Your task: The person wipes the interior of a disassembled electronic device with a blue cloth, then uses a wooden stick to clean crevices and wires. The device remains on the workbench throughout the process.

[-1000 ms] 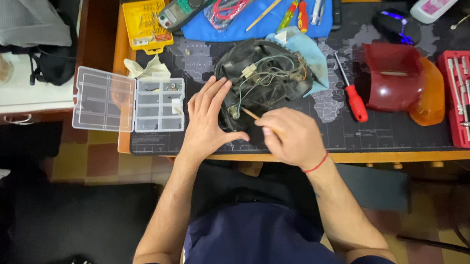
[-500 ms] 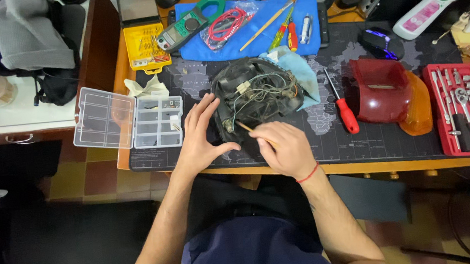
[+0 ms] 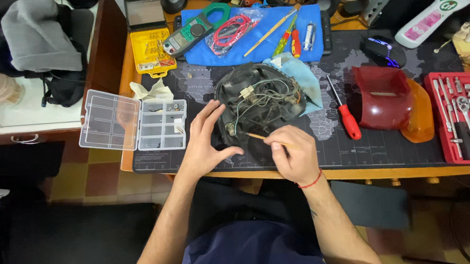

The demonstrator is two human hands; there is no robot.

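Black housing point(image 3: 258, 105) holds wires; left hand point(image 3: 205, 145) spread, right hand point(image 3: 295, 158) pinching stick point(image 3: 263, 139)

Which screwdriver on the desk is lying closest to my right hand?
The red-handled screwdriver on the dark mat, just beyond the right hand; the others lie on the blue cloth.

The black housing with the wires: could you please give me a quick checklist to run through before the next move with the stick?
1. Left hand steadies the black housing: ok.
2. Right hand pinches the thin wooden stick: ok.
3. Stick tip reaches the housing's lower left edge: ok; exact contact cannot tell.
4. Wires clear of the tip: cannot tell.
5. Parts box open and near the left hand: ok.
6. Red screwdriver lies beside the housing: ok.
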